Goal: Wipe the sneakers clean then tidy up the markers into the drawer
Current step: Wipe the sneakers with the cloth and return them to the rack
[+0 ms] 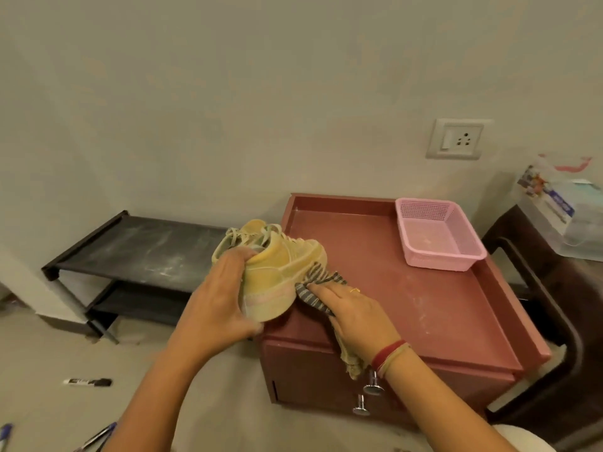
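Left hand (222,295) fingers are curling round the heel end of the yellow sneaker (277,269), gripping it tight. Right hand (355,314) fingers are lying fairly straight, pressing a striped cloth (318,282) against the sneaker's sole edge, and the cloth's tail is dangling under the wrist. Both forearms are reaching in from below. The sneaker is sitting over the front-left corner of the red cabinet (375,256), partly hanging past its left edge. There's plenty of bare top running right toward the pink basket (440,261) in the back corner. A shoe rack (140,246) is standing just left, and a marker (88,382) is lying on the floor.
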